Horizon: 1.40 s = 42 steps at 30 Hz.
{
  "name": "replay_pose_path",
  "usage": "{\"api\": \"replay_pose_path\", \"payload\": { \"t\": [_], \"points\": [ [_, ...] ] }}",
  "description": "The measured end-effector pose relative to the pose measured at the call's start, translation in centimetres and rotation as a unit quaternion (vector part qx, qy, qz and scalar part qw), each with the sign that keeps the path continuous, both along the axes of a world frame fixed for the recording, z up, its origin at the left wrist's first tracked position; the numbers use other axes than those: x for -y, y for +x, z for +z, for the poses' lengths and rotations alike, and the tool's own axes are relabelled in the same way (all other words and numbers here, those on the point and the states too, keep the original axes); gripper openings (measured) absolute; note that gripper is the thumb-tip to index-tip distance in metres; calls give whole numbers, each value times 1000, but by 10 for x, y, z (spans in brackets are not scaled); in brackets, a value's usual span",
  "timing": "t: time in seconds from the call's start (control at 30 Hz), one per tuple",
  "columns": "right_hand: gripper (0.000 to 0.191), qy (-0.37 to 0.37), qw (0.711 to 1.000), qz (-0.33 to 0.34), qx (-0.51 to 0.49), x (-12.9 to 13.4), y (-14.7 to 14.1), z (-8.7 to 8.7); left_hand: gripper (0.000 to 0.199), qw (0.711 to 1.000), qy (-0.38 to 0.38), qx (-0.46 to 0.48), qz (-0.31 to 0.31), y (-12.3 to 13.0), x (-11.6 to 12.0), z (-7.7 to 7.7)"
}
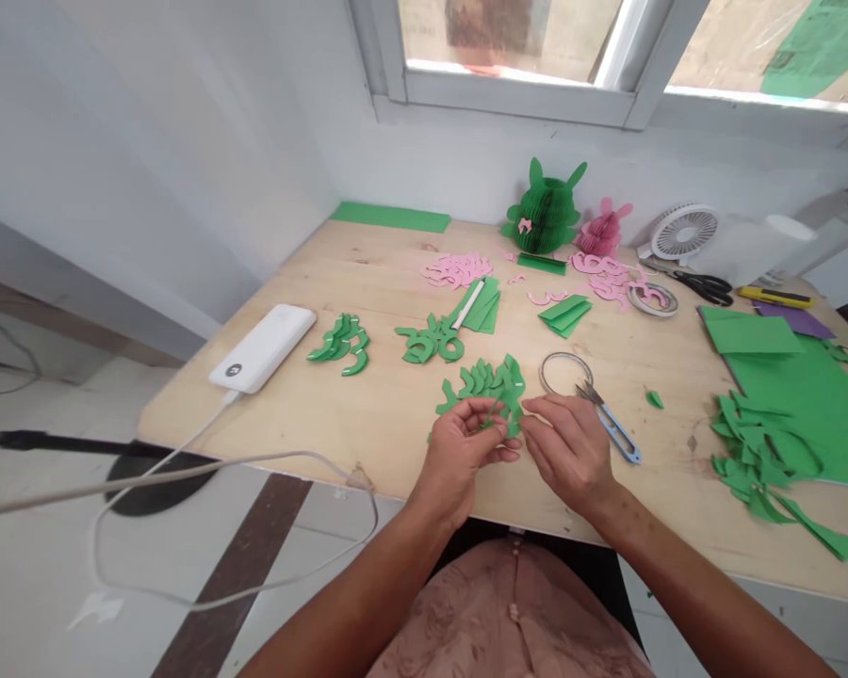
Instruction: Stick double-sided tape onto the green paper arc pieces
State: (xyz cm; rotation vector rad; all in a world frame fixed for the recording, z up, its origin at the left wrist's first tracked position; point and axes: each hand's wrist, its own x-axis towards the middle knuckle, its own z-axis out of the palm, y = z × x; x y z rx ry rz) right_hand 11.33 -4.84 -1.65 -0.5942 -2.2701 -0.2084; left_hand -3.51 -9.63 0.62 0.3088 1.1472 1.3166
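Note:
My left hand (461, 450) is closed, pinching a small green paper cutout (496, 408) between thumb and fingers. Just to its right, my right hand (569, 446) is closed too, fingertips together; anything in them is too small to make out. Right behind both hands lies a cluster of green paper cutouts (481, 377), partly covered by them. A thread snipper (616, 426) with blue handles rests beside my right hand, its tip by a thin tape ring (566, 355). Farther left are curved green pieces (342, 344) with small white strips on them, and more green cutouts (431, 341).
A white power bank (263, 348) with a cable sits at the left. Behind are pink cutouts (458, 270), a green honeycomb paper figure (547, 212) and a pink one (600, 229). Scissors (707, 286), a yellow cutter (777, 298) and green scraps (756, 443) lie right.

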Motion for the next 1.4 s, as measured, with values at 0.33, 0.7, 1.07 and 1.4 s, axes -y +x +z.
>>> {"api": "replay_pose_path", "payload": {
  "t": [0.33,0.7,1.07,1.4],
  "points": [
    [15,24,999,-3,22,-2,2,7,34,1000,-7,-1,-10,0,0,2],
    [10,35,997,23,57,-5,6,8,33,1000,5,2,-19,0,0,1],
    [11,35,995,45,80,-6,10,10,35,1000,3,0,-24,-2,-3,-2],
    [19,-186,978,-18,-95,3,5,7,33,999,25,-26,-8,-1,0,-2]
  ]
}}
